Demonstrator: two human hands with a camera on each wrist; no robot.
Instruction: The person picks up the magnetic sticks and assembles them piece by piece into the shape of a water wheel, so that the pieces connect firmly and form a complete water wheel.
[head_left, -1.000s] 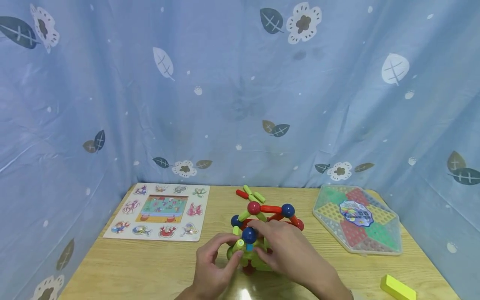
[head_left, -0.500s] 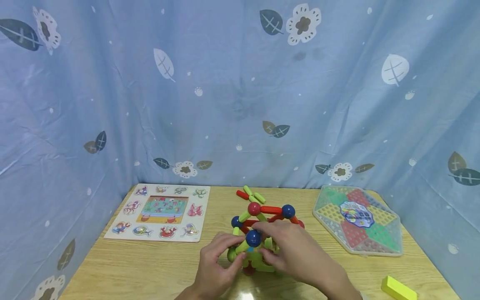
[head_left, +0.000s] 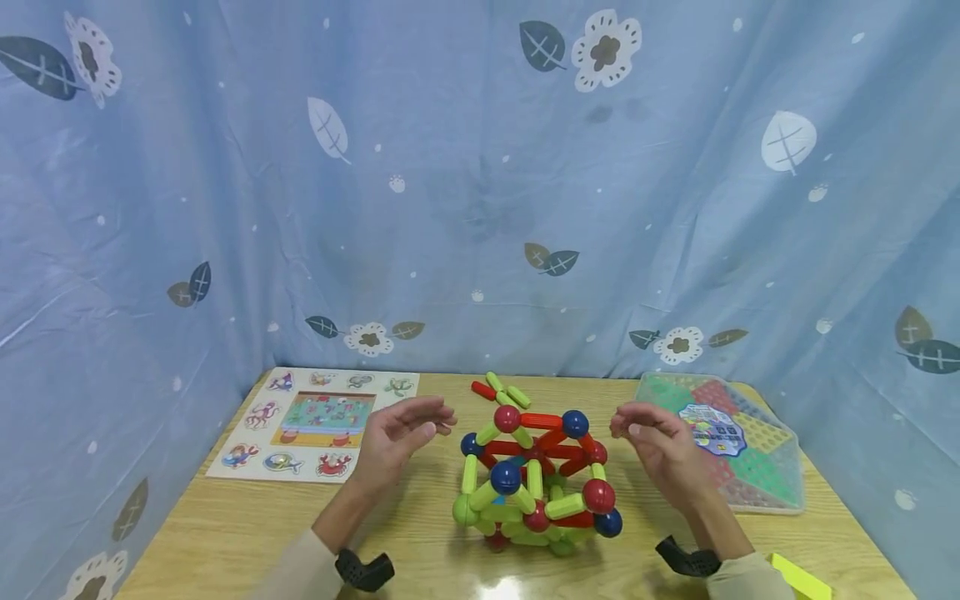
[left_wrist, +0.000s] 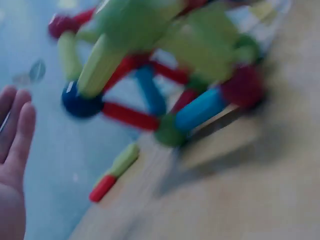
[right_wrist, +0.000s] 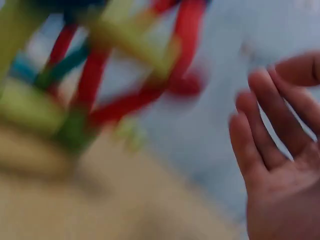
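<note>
A structure of rods and balls (head_left: pixel 536 516) stands on the wooden table, joined from red, lime green and some blue rods with red, blue and green balls. At its front upper corner a blue ball (head_left: pixel 506 477) meets lime green rods. My left hand (head_left: pixel 397 442) hovers to the left of the structure, touching nothing, its fingers loosely extended. To the right of it my right hand (head_left: pixel 660 446) is held up the same way, apart from the structure. Both wrist views show relaxed fingers (right_wrist: pixel 270 125) with nothing in them; the structure is blurred there.
Several loose red and lime green rods (head_left: pixel 501 390) lie behind the structure. A sea-animal puzzle board (head_left: pixel 408 387) is at the back left. A clear hexagonal box of beads (head_left: pixel 765 458) sits at the right, with a yellow block (head_left: pixel 802 579) near the front right.
Both hands have let go of the structure and drawn apart, left and right. The lime green rod near the left hand now joins the blue ball to the green ball.
</note>
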